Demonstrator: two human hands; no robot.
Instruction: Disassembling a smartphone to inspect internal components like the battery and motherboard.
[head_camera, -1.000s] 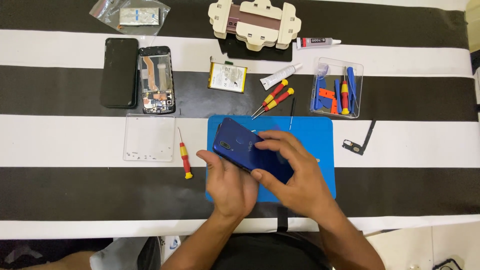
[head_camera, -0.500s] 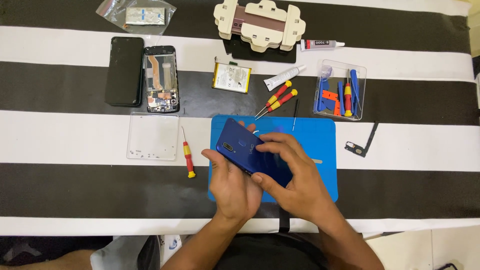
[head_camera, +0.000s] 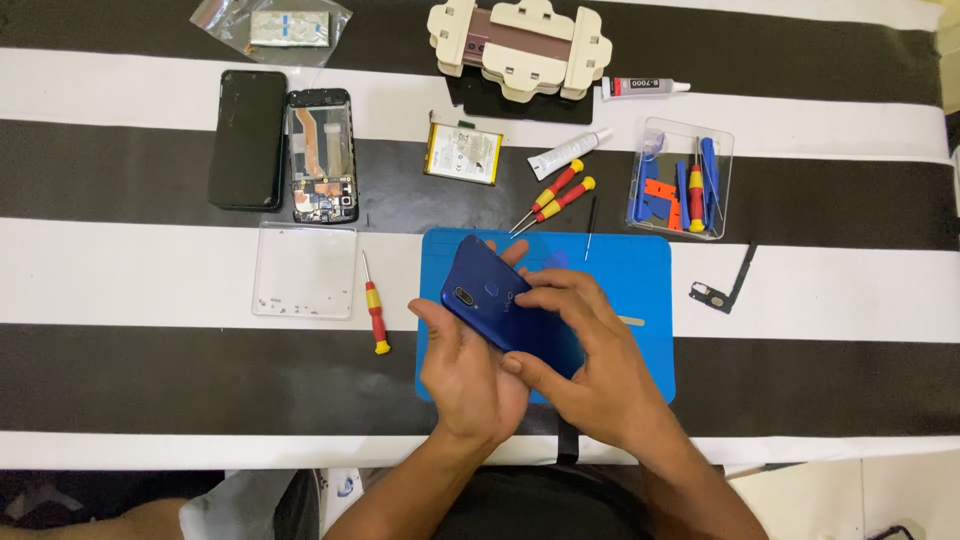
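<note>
Here, both hands meet over the blue mat (head_camera: 640, 262) on the striped surface (head_camera: 120, 270). The left hand (head_camera: 470, 368) cradles a blue phone back cover (head_camera: 490, 295) from beneath, its grip curled closed around the lower edge, fingertips showing past the far side. The right hand (head_camera: 590, 365) lies on top, its grip closed too, thumb and fingers pressing the cover's near end. The cover tilts up and away from the hands, camera end farthest out.

Left of the grip lie a red-and-yellow screwdriver (head_camera: 375, 308) and a clear plastic sheet (head_camera: 304, 271). Beyond them sit a black screen (head_camera: 246, 139) and an opened phone frame (head_camera: 321, 155). Straight ahead rests a flat battery with a pale label (head_camera: 463, 153), with a white glue tube (head_camera: 567, 154) just right of it. Farther right stands a clear tool box (head_camera: 683, 178), and in the far left corner a clear bag (head_camera: 275, 28).
</note>
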